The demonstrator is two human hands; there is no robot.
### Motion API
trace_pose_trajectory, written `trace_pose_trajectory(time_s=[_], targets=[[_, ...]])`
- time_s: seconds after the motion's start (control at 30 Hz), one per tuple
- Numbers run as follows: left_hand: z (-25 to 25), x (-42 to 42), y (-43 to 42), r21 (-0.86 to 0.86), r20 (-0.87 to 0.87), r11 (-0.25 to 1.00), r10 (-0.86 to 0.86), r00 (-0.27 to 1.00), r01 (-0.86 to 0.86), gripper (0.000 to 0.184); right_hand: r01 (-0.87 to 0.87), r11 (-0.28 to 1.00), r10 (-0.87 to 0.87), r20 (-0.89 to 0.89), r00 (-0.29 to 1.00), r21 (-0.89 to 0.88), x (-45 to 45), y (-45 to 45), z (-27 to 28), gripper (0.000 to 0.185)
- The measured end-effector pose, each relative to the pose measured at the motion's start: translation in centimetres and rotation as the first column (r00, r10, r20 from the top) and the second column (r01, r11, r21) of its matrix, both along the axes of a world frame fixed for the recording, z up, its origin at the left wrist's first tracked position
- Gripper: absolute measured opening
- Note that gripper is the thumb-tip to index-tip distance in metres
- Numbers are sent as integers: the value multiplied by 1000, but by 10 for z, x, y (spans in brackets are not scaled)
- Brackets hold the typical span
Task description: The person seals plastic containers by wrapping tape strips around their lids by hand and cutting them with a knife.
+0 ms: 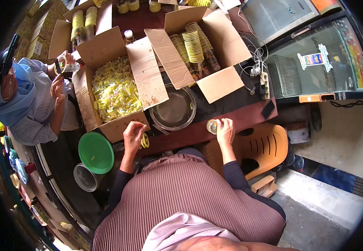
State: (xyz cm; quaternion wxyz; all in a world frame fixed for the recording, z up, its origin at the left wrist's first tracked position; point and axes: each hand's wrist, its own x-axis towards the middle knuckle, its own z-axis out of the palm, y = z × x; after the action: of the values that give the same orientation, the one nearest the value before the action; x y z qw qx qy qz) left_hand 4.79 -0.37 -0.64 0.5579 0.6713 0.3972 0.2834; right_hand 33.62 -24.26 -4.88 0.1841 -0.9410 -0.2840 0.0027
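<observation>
My left hand (133, 134) is closed, its thumb and fingertips pinched together at the near edge of the table. Against its palm side hangs a yellow looped thing (145, 141), shaped like scissor handles; the rest of it is hidden. My right hand (226, 131) grips a small round clear thing with a yellowish rim (211, 126), perhaps a roll of tape or a cup, over the table edge. Between the hands, a little farther off, lies a large round basin (193, 119) with a dark inside. Left of it, an open cardboard box (87, 98) is full of small yellow wrapped packets (116, 90).
Another open box (221, 85) holds stacked yellow-lidded containers (193, 47). A co-worker (43, 100) sits at the left, hands raised. A green lid or tray (96, 152), orange chair (269, 146), phone (268, 109), white cables (254, 62) and glass cabinet (286, 75) surround the table (169, 144).
</observation>
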Motion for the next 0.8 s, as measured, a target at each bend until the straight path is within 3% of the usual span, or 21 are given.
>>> trace_pose_trajectory(time_s=[0.03, 0.07, 0.47, 0.57, 0.63, 0.7, 0.8], targets=[[-2, -1, 0, 4, -7, 1000, 8, 1000, -8, 10, 17, 998, -12, -73, 997, 67, 1, 2, -6, 24], [-8, -2, 0, 7, -24, 1000, 9, 1000, -9, 9, 7, 996, -4, -33, 999, 92, 0, 2, -12, 20], [-28, 29, 2, -81, -75, 996, 16, 997, -22, 7, -35, 996, 35, 7, 999, 84, 1, 1, -29, 15], [-41, 40, 3, -49, -29, 999, 9, 1000, -11, 7, -39, 999, 37, -94, 995, -18, 0, 5, -10, 31], [-29, 48, 4, -10, -55, 1000, 11, 998, -11, 8, -51, 999, 47, -167, 985, -19, 3, 3, -2, 55], [-25, 53, 5, 27, -18, 999, 28, 999, -28, 9, -104, 991, 100, -51, 994, -82, 7, 3, 6, 63], [-23, 50, 7, 24, -56, 999, 34, 998, -33, 10, -199, 980, 200, 31, 979, -14, 15, 14, 24, 68]])
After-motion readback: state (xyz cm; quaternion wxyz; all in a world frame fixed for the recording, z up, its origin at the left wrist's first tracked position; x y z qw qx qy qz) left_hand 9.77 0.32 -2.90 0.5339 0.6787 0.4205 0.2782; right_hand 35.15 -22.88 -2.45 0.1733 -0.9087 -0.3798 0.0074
